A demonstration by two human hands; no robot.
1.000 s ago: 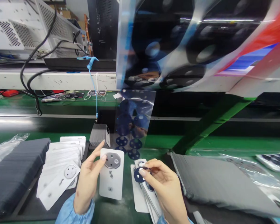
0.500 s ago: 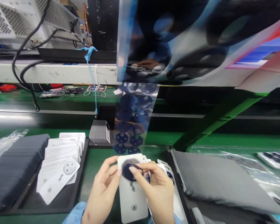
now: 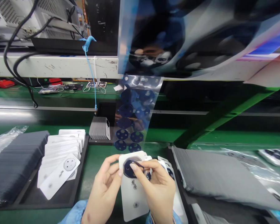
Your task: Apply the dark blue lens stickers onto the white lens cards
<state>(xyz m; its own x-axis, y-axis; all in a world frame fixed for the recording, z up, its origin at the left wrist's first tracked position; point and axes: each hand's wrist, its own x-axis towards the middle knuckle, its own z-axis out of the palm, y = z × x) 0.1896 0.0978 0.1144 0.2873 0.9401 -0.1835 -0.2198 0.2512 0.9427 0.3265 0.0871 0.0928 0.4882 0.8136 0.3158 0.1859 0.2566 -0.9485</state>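
My left hand [image 3: 105,186] is closed on the left edge of a white phone back panel [image 3: 133,200], thumb on its front. The panel stands tilted toward me, with dark characters and a small round emblem below its camera area. In my right hand [image 3: 160,186] a dark, glossy camera lens sticker [image 3: 128,169] is pinched between thumb and fingers. It lies over the panel's octagonal camera area; whether it touches all round I cannot tell. Behind my right hand, more white panels [image 3: 179,203] with dark camera areas lie partly hidden.
White panels [image 3: 60,149] lie fanned in a black tray [image 3: 72,194] at left, beside a dark stack [image 3: 18,161]. A clear film [image 3: 151,121] with dark round stickers hangs ahead. Upright cards [image 3: 99,128] stand behind. A grey stack [image 3: 219,177] lies right, near a green post [image 3: 219,115].
The dark sticker has turned and settled more squarely over the panel's camera area. Both hands keep their hold, and the view has shifted slightly.
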